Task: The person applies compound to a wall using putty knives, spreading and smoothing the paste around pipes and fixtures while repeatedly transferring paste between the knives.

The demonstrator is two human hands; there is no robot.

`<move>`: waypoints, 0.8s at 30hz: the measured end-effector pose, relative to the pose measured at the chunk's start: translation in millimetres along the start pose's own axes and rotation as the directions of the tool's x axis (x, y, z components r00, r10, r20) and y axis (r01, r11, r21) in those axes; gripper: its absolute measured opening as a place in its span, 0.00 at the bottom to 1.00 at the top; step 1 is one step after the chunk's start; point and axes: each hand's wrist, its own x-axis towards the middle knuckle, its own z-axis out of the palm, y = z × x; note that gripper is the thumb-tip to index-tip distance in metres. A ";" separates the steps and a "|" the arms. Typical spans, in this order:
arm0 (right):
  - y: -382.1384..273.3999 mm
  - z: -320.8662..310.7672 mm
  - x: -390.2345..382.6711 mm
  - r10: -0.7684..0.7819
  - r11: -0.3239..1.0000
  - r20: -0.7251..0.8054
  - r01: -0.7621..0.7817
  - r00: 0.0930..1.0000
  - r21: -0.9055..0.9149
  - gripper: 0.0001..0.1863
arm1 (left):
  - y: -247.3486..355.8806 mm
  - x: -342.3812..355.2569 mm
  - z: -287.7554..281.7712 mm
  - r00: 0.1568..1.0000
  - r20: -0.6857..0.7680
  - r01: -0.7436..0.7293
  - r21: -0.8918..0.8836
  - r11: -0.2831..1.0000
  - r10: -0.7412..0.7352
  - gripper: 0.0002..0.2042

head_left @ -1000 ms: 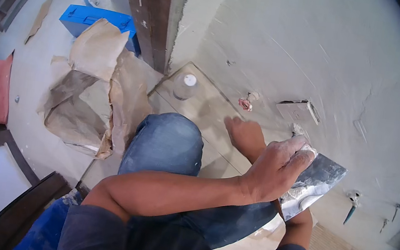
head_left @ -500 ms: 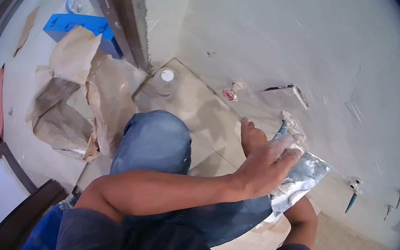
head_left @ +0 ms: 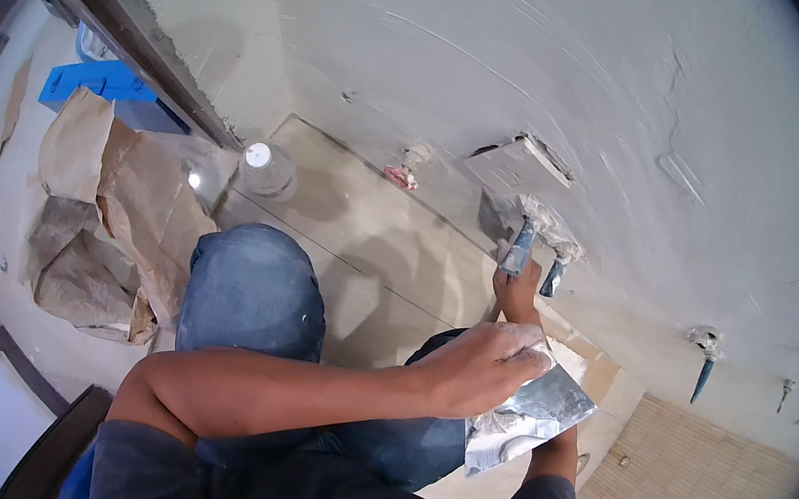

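My left hand (head_left: 480, 369) is closed on the edge of a metal plastering trowel (head_left: 556, 403), a flat shiny plate with lumps of white plaster on it. Beyond it, my right hand (head_left: 516, 287) reaches to the wall, its fingers partly hidden behind a blue pipe plug (head_left: 518, 248). Beside those fingers a grey, blade-like shape (head_left: 495, 216) lies against the wall; whether I grip it is unclear. Wet plaster (head_left: 546, 224) is heaped around this plug and a second blue plug (head_left: 553, 278). Just above is a white wall box (head_left: 521, 167) in a rough-edged opening.
A red-handled valve (head_left: 402, 177) sticks out of the wall, and another blue plug (head_left: 702, 380) lies farther right. A clear bottle with a white cap (head_left: 257, 155) stands in the corner. An open paper sack (head_left: 138, 205) and a blue case (head_left: 103, 84) are at left.
The view has swung right. My right hand has come up against the wall by the plugs, and my left hand with the trowel sits lower, uncovering both plugs.
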 end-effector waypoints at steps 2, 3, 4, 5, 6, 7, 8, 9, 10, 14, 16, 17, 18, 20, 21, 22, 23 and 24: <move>-4.6 12.8 21.9 -0.024 0.999 0.057 0.026 0.998 -0.032 0.13 | -3.5 3.5 1.8 0.998 0.002 -0.065 0.050 0.997 0.065 0.14; -8.9 25.5 35.2 -0.173 0.974 0.071 0.182 0.982 -0.138 0.13 | -4.8 5.5 2.0 1.000 0.002 -0.001 0.026 1.000 0.001 0.14; -13.6 35.7 42.8 -0.302 0.929 0.019 0.298 0.953 -0.220 0.14 | -5.6 7.1 2.5 0.997 -0.003 0.077 0.031 0.997 -0.077 0.14; -17.1 45.5 49.5 -0.318 0.918 0.071 0.326 0.945 -0.228 0.14 | -6.0 8.3 2.5 0.997 0.010 0.072 0.009 0.997 -0.072 0.14; -19.9 54.5 52.7 -0.299 0.884 0.149 0.333 0.942 -0.330 0.12 | -5.9 9.3 1.2 0.999 0.009 0.033 0.013 0.999 -0.033 0.14; -18.5 57.5 54.2 -0.337 0.832 0.248 0.411 0.908 -0.373 0.11 | -5.3 10.0 0.0 1.000 -0.003 -0.024 0.033 0.999 0.024 0.14; -16.0 59.1 52.2 -0.341 0.871 0.283 0.414 0.897 -0.263 0.10 | -4.5 10.2 -0.4 0.999 -0.003 0.046 -0.020 0.999 -0.046 0.15; -12.7 59.6 49.0 -0.301 0.876 0.253 0.372 0.919 -0.307 0.10 | -3.7 11.6 -1.3 0.996 0.006 0.086 -0.025 0.996 -0.086 0.15; -7.0 55.3 43.8 -0.224 0.925 0.206 0.274 0.953 -0.263 0.10 | -3.1 13.2 -2.4 0.997 -0.026 0.074 0.000 0.997 -0.074 0.15; 4.9 47.6 33.2 -0.095 0.986 0.078 0.105 0.992 -0.131 0.10 | -1.7 21.4 -2.8 0.991 -0.025 0.131 -0.016 0.991 -0.131 0.16; 5.6 41.2 28.4 -0.161 0.972 0.059 0.168 0.985 -0.166 0.11 | -2.5 25.6 -3.1 0.984 0.013 0.176 0.036 0.984 -0.177 0.16; 5.0 38.7 26.7 -0.249 0.946 0.060 0.256 0.967 -0.198 0.11 | -3.4 27.5 -4.2 0.985 -0.005 0.172 0.164 0.971 -0.174 0.16; 5.1 34.3 22.8 -0.070 0.972 0.160 0.103 0.985 -0.210 0.10 | -5.0 27.8 -3.1 0.978 0.022 0.203 0.126 0.971 -0.208 0.16; 7.5 27.4 15.5 -0.053 0.963 0.234 0.112 0.971 -0.245 0.08 | -8.4 25.7 0.0 0.968 0.040 0.249 -0.077 0.965 -0.246 0.15; 10.0 25.4 11.9 -0.112 0.949 0.256 0.180 0.960 -0.259 0.09 | -9.9 25.1 1.0 0.967 0.037 0.253 -0.101 0.962 -0.250 0.15; 14.1 23.5 8.3 -0.071 0.952 0.276 0.148 0.959 -0.270 0.09 | -11.1 24.2 2.0 0.975 0.020 0.224 -0.114 0.968 -0.223 0.14; 19.2 22.8 6.0 -0.078 0.961 0.204 0.128 0.976 -0.247 0.07 | -11.7 24.3 2.0 0.987 -0.011 0.157 -0.114 0.981 -0.159 0.14; 24.2 21.5 1.6 -0.070 0.969 0.127 0.098 0.989 -0.229 0.06 | -11.6 24.2 4.1 0.979 0.022 0.203 -0.115 0.972 -0.202 0.14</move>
